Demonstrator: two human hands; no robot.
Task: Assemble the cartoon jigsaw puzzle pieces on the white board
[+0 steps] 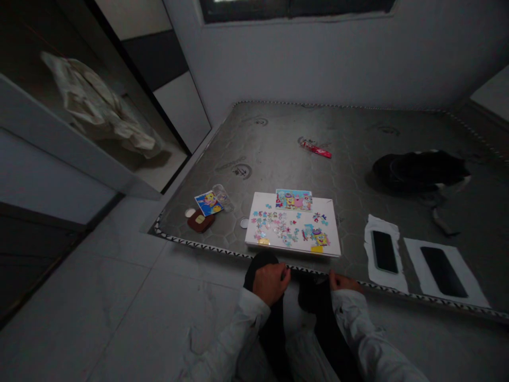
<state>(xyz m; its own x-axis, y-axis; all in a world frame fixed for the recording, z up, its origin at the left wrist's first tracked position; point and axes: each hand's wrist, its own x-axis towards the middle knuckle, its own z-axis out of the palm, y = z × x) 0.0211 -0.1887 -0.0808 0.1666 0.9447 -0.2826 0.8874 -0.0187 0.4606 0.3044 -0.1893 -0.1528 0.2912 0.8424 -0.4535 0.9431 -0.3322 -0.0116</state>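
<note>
My left hand [271, 282] rests on my dark-clad knee, its fingers curled in, with nothing seen in it. By the mattress's front edge, my right hand [345, 282] is also closed, and nothing shows in its fingers. Just beyond both hands lies a white board [258, 212] with yellow tape on its front edge. Many small loose puzzle pieces [280, 225] are spread over its left and middle. At its right is a partly joined puzzle section [317, 234] showing a yellow cartoon face. A cartoon picture card [294, 200] lies across the board's back edge.
Left of the board are a blue cartoon card [210, 202], a clear plastic container [222, 196] and a brown item [200, 221]. Two phones [384, 251] [443, 271] lie on white sheets at right. A red packet [316, 149] and black bag [421, 171] sit farther back.
</note>
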